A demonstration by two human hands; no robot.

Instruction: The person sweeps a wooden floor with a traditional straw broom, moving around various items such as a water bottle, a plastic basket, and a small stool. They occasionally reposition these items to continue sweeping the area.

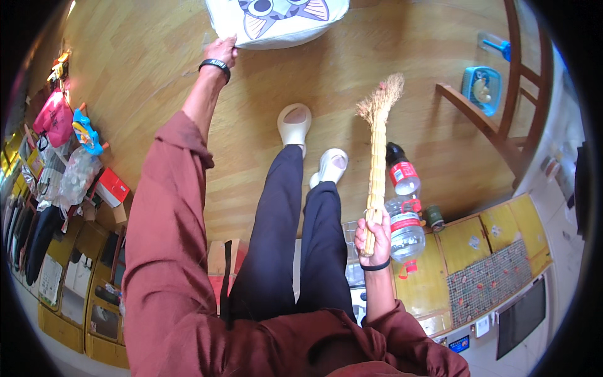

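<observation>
At the top edge of the head view is a white fabric item [287, 35] with a printed cat face, perhaps a cushion or bag, only partly in frame. My left hand [221, 51] grips its lower left corner. In my right hand [375, 235] is the handle of a straw whisk broom [378, 151], bristles pointing away from me. The bristle end is frayed and lies well apart from the white item. Both wrists wear black bands.
My white clogs [294, 123] stand on the wood-patterned floor [155, 85]. To the right are large plastic bottles [407, 231], a wooden chair frame [511, 94], a blue basket [481, 89] and yellow cabinets [466, 240]. Plastic bags [80, 169] and a red box [113, 186] crowd the left side.
</observation>
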